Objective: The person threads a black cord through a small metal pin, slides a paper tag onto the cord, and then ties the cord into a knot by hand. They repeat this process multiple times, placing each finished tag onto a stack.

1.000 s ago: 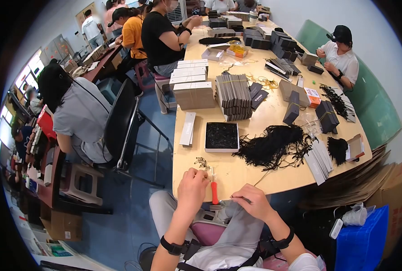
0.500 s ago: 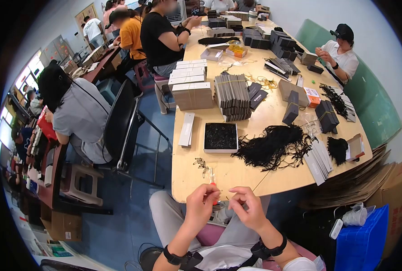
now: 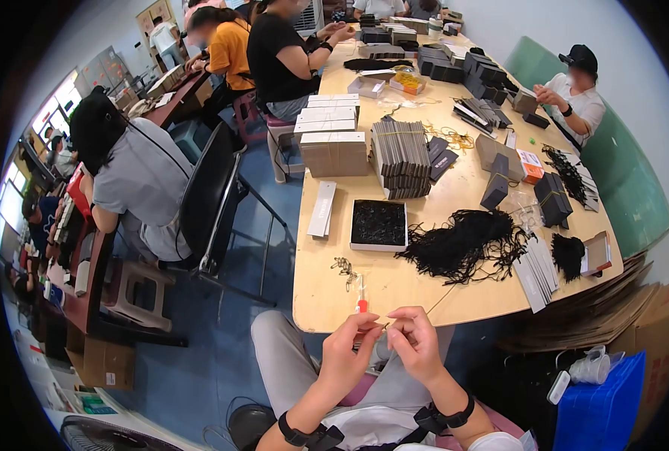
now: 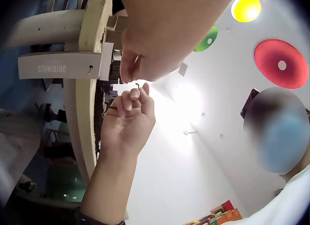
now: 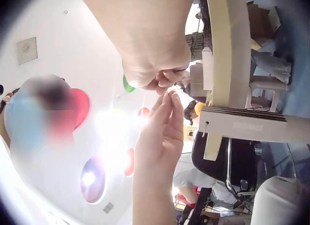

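Observation:
Both hands meet over the lap at the table's front edge. The left hand [image 3: 346, 355] pinches a tiny piece between thumb and fingertips, its shape mostly hidden. Close against it, the right hand [image 3: 418, 350] has its fingers curled; in the left wrist view a thin dark hooked piece [image 4: 138, 85] sticks up from its pinched fingertips. Below the hands, a stack of tags printed ORIGINALS [image 5: 247, 124], with a hole near one end, shows in the right wrist view. Just beyond the fingers lie a red-handled tool [image 3: 362, 306] and small metal-looking pieces [image 3: 342, 265].
On the table [image 3: 315, 297] are a box of small black pieces [image 3: 379, 223], loose black cords [image 3: 466, 244], white tags [image 3: 321, 210] and bundled grey stacks [image 3: 400, 158]. Several people sit around. A blue bag [image 3: 601, 402] is at the lower right.
The hands, apart a second ago with the left by the small pieces on the table, have come together at the fingertips. The head view has shifted slightly.

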A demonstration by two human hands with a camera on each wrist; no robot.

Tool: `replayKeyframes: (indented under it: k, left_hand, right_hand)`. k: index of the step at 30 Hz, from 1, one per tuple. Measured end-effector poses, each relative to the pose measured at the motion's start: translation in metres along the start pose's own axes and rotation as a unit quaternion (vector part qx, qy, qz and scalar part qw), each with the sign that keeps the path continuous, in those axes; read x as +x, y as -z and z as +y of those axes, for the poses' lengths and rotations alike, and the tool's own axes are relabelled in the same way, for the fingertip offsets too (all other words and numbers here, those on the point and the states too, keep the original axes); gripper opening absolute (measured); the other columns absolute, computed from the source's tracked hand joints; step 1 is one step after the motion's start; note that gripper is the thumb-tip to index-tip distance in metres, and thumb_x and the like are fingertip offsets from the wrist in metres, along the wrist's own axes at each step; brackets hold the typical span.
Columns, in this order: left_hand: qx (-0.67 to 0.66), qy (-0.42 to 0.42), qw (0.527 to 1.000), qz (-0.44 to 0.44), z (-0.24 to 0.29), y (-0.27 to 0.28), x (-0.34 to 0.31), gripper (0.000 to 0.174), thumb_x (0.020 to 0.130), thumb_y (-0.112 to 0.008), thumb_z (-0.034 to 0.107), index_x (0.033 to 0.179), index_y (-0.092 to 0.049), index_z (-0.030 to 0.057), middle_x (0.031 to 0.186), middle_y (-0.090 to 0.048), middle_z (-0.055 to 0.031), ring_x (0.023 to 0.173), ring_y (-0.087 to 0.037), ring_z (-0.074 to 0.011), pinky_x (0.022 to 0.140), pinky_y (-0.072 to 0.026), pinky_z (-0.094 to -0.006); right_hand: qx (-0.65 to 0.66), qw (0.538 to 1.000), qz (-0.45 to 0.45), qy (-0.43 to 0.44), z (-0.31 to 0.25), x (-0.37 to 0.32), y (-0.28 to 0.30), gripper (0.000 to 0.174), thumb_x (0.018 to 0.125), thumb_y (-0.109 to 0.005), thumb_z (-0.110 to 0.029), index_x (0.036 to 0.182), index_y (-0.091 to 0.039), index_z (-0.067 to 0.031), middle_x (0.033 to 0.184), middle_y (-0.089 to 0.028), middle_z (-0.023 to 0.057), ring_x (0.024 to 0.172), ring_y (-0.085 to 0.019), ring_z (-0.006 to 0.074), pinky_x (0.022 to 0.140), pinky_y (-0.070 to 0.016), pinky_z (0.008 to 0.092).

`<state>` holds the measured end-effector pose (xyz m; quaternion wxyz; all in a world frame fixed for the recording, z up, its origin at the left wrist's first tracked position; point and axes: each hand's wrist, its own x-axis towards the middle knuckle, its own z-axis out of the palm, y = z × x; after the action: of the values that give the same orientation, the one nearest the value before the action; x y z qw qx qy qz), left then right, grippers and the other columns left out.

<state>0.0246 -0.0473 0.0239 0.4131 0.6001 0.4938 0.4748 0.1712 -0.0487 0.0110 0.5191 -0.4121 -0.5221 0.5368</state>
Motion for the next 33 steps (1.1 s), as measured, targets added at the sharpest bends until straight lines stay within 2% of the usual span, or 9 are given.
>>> replayKeyframes:
  k: [11, 13, 17, 19, 25, 28, 29, 30, 33]
  left_hand:
    - [0.02, -0.016, 1.0, 0.012, -0.001, 0.0, -0.004, 0.022, 0.084, -0.062, -0.001, 0.106, -0.056, -0.0002, 0.088, -0.067, -0.0148, 0.081, -0.069, -0.0217, 0.07, -0.0536, -0.0288]
    - [0.034, 0.003, 0.999, -0.002, 0.0, 0.001, -0.006, 0.023, 0.084, -0.062, -0.002, 0.106, -0.056, -0.004, 0.091, -0.067, -0.0118, 0.084, -0.067, -0.0158, 0.074, -0.0539, -0.0256]
    - [-0.028, 0.056, 0.998, 0.015, -0.001, -0.003, -0.009, 0.023, 0.084, -0.063, 0.0, 0.106, -0.056, -0.0046, 0.093, -0.066, -0.0112, 0.086, -0.066, -0.0148, 0.075, -0.0524, -0.0244]
    - [-0.112, 0.067, 0.991, 0.038, -0.01, -0.008, -0.011, 0.016, 0.084, -0.066, 0.005, 0.097, -0.061, -0.001, 0.087, -0.067, -0.0105, 0.081, -0.066, -0.0145, 0.07, -0.0518, -0.0261]
    - [-0.135, 0.03, 0.99, 0.041, -0.012, -0.008, -0.009, 0.008, 0.082, -0.066, 0.006, 0.087, -0.064, -0.0007, 0.08, -0.061, -0.0077, 0.075, -0.059, -0.0128, 0.068, -0.0487, -0.0248]
    - [-0.027, -0.02, 0.999, 0.03, -0.001, 0.004, -0.005, 0.006, 0.08, -0.067, 0.003, 0.083, -0.063, -0.0009, 0.083, -0.062, -0.0073, 0.078, -0.059, -0.0161, 0.07, -0.0469, -0.027]
    - [-0.027, -0.02, 0.999, 0.031, -0.001, 0.007, -0.005, 0.006, 0.08, -0.067, 0.003, 0.083, -0.063, -0.0009, 0.083, -0.062, -0.0073, 0.078, -0.059, -0.0161, 0.07, -0.0469, -0.027]
    - [0.035, -0.062, 0.997, 0.032, -0.001, 0.011, -0.006, 0.006, 0.079, -0.068, 0.002, 0.081, -0.063, -0.0003, 0.081, -0.062, -0.0076, 0.078, -0.059, -0.0183, 0.07, -0.0469, -0.0284]
    - [0.094, -0.095, 0.991, 0.02, -0.003, 0.015, -0.01, 0.006, 0.076, -0.069, 0.001, 0.079, -0.064, 0.0008, 0.08, -0.064, -0.0076, 0.078, -0.059, -0.0214, 0.071, -0.0469, -0.0303]
  right_hand:
    - [0.049, 0.997, 0.012, -0.053, 0.0, -0.001, 0.0, 0.02, 0.089, -0.055, -0.002, 0.108, -0.048, -0.0011, 0.076, -0.059, 0.0042, 0.067, -0.056, 0.0076, 0.057, -0.0415, 0.0198]
    - [0.048, 0.997, 0.017, -0.065, 0.003, -0.001, 0.0, 0.018, 0.089, -0.056, -0.003, 0.106, -0.049, -0.0013, 0.076, -0.059, 0.0042, 0.066, -0.056, 0.0075, 0.057, -0.0415, 0.0194]
    - [0.1, 0.991, 0.012, -0.09, 0.007, -0.002, 0.003, 0.013, 0.09, -0.058, -0.007, 0.099, -0.049, -0.0024, 0.077, -0.06, 0.0044, 0.066, -0.056, 0.0071, 0.055, -0.0415, 0.019]
    - [0.121, 0.988, 0.011, -0.096, 0.008, -0.003, 0.003, 0.013, 0.091, -0.058, -0.007, 0.098, -0.049, -0.0028, 0.077, -0.06, 0.0045, 0.066, -0.056, 0.0072, 0.055, -0.0415, 0.019]
    - [0.195, 0.972, -0.02, -0.126, 0.004, -0.003, 0.006, 0.011, 0.09, -0.059, -0.007, 0.096, -0.051, -0.0019, 0.076, -0.061, 0.0067, 0.062, -0.056, 0.0087, 0.053, -0.042, 0.0194]
    - [0.406, 0.911, -0.074, -0.024, 0.001, 0.004, 0.03, 0.01, 0.089, -0.057, -0.005, 0.094, -0.058, 0.0025, 0.076, -0.063, 0.0119, 0.061, -0.058, 0.0164, 0.055, -0.0466, 0.0242]
    - [0.51, 0.858, -0.055, 0.013, 0.0, 0.008, 0.038, 0.015, 0.09, -0.055, -0.01, 0.096, -0.058, 0.0034, 0.08, -0.064, 0.0143, 0.067, -0.06, 0.02, 0.06, -0.0484, 0.0288]
    - [0.537, 0.843, 0.002, 0.01, 0.001, 0.008, 0.051, 0.016, 0.091, -0.054, -0.011, 0.096, -0.059, 0.0027, 0.083, -0.065, 0.0165, 0.072, -0.061, 0.0217, 0.062, -0.0486, 0.0316]
    - [0.464, 0.881, 0.09, 0.038, -0.017, 0.018, 0.063, 0.012, 0.09, -0.052, -0.007, 0.095, -0.058, 0.002, 0.077, -0.065, 0.0144, 0.068, -0.061, 0.0199, 0.063, -0.0475, 0.0285]
